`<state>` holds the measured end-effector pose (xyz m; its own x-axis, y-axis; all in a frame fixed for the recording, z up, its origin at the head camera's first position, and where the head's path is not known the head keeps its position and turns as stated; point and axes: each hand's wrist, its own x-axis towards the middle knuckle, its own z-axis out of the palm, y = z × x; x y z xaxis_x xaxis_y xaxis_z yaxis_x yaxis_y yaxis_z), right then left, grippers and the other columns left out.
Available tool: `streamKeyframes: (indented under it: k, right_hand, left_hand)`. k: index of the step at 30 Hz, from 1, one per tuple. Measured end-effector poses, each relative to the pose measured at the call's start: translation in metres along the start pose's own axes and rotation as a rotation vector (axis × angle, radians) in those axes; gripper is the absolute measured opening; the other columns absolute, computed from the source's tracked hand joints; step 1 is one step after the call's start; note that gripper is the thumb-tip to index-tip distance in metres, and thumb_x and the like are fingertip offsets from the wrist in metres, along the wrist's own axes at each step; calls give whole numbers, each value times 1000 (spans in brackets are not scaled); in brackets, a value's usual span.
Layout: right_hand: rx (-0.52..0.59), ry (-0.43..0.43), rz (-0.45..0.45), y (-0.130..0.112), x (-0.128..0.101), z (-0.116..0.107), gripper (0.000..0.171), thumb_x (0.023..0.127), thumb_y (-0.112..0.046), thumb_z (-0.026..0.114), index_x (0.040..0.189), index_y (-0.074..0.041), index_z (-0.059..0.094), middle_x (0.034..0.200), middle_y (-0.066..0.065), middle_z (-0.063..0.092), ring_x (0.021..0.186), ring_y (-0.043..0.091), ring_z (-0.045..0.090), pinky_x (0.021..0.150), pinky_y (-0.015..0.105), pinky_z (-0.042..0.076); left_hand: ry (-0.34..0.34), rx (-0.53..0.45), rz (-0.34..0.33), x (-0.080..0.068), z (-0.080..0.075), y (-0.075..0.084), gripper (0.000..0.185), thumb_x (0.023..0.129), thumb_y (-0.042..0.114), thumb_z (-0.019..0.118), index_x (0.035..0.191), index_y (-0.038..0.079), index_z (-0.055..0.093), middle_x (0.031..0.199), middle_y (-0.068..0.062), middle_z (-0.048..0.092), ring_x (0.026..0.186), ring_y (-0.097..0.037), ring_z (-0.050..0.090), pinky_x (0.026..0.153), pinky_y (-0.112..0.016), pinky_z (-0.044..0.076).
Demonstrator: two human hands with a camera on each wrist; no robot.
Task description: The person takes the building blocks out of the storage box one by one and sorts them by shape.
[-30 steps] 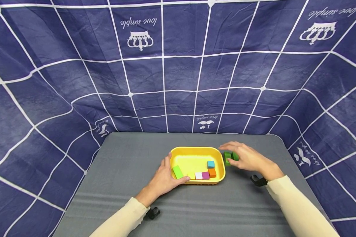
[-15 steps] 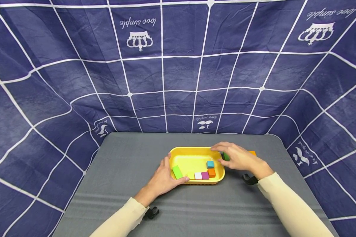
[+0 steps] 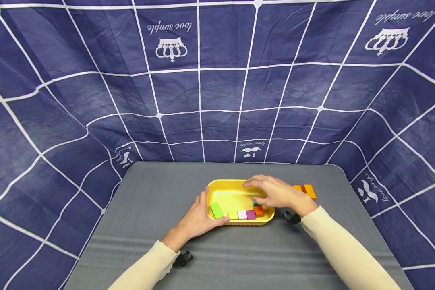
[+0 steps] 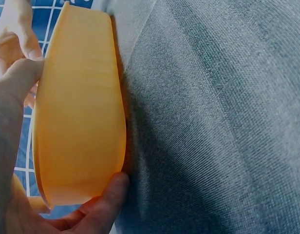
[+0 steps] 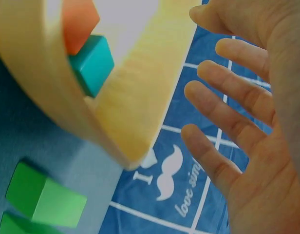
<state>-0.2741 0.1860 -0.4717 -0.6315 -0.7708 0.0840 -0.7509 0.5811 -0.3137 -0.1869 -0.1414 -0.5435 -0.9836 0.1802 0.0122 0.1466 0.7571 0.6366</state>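
A yellow tray (image 3: 239, 183) sits mid-table holding a light green block (image 3: 216, 210), a white one (image 3: 242, 214), a purple one (image 3: 251, 214) and an orange one (image 3: 259, 210). My left hand (image 3: 203, 213) grips the tray's left rim, thumb on the near edge; the left wrist view shows the tray's outer wall (image 4: 82, 112) between thumb (image 4: 103, 204) and fingers. My right hand (image 3: 268, 193) hovers over the tray's right side, fingers spread and empty (image 5: 247, 131). Beneath it lie a teal block (image 5: 94, 63) inside the tray and green blocks (image 5: 43, 200) on the table outside.
Two orange blocks (image 3: 304, 190) lie on the grey table (image 3: 159, 193) right of the tray. A blue checked cloth (image 3: 217, 80) walls in the back and both sides. Black wrist straps (image 3: 291, 218) sit at both cuffs.
My right hand has moved left, from the green blocks beside the tray to above the tray's right side, uncovering the orange blocks. The left hand and tray have stayed put.
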Motion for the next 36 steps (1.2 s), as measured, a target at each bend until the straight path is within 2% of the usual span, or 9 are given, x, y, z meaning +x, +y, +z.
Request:
streamKeyframes:
  k: [4, 12, 21, 28, 36]
  right_hand:
    - [-11, -27, -13, -6, 9, 4, 50, 107, -25, 83, 155, -14, 74, 156, 4, 74, 144, 30, 72, 122, 58, 59]
    - [-20, -53, -67, -14, 28, 12, 51, 107, -28, 84, 156, -15, 74, 154, 2, 75, 142, 28, 74, 121, 54, 60]
    - [-33, -105, -98, -24, 46, 19, 56, 106, -34, 88, 157, -19, 73, 160, 0, 73, 147, 27, 72, 126, 54, 57]
    - [-34, -143, -174, -28, 60, 31, 56, 104, -33, 89, 155, -14, 74, 155, -1, 75, 148, 22, 71, 126, 47, 57]
    - [-36, -205, -196, -35, 75, 38, 64, 101, -38, 93, 157, -16, 73, 156, -2, 73, 147, 16, 69, 129, 39, 54]
  left_hand:
    - [-13, 2, 13, 1, -2, -1, 139, 85, 76, 92, 180, 0, 26, 172, -33, 52, 148, -48, 66, 122, -62, 57]
    - [-41, 16, -16, 2, -3, -2, 141, 86, 79, 90, 183, 4, 22, 173, -30, 52, 151, -47, 65, 124, -62, 57]
    - [-33, 5, 9, 1, -5, -2, 140, 86, 77, 91, 182, 3, 23, 174, -31, 51, 151, -47, 65, 121, -64, 58]
    - [-25, 2, 28, 1, -4, -3, 138, 86, 77, 92, 181, 1, 25, 175, -31, 50, 151, -48, 65, 121, -63, 58]
    - [-22, 0, 36, 2, -4, -4, 137, 86, 76, 91, 180, 1, 26, 175, -30, 49, 148, -48, 67, 118, -62, 60]
